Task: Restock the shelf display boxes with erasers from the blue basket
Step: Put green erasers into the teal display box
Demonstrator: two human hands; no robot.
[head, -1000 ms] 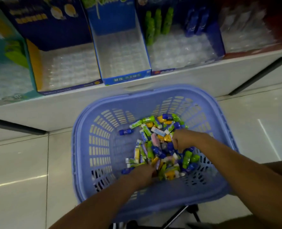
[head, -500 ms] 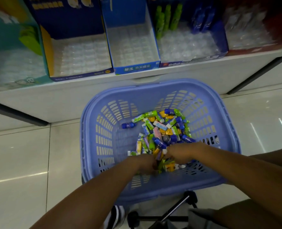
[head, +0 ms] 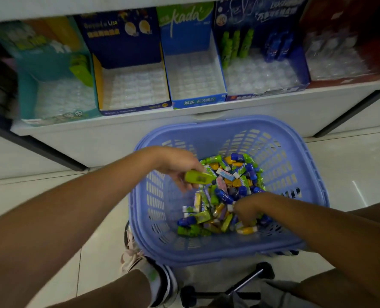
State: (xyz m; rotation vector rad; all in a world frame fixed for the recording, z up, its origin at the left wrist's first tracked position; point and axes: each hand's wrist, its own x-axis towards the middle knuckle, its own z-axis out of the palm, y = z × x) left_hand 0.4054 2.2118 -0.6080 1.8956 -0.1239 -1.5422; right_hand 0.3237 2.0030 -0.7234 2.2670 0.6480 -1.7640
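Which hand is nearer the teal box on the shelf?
Left. The left hand, holding a green eraser, is over the left side of the basket, below-right of the teal box; the right hand is down in the eraser pile, farther right.

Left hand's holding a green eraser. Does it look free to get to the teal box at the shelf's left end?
Probably yes. The left hand, gripping the green eraser, hovers over the blue basket, and the teal box stands open on top, with nothing visible between them.
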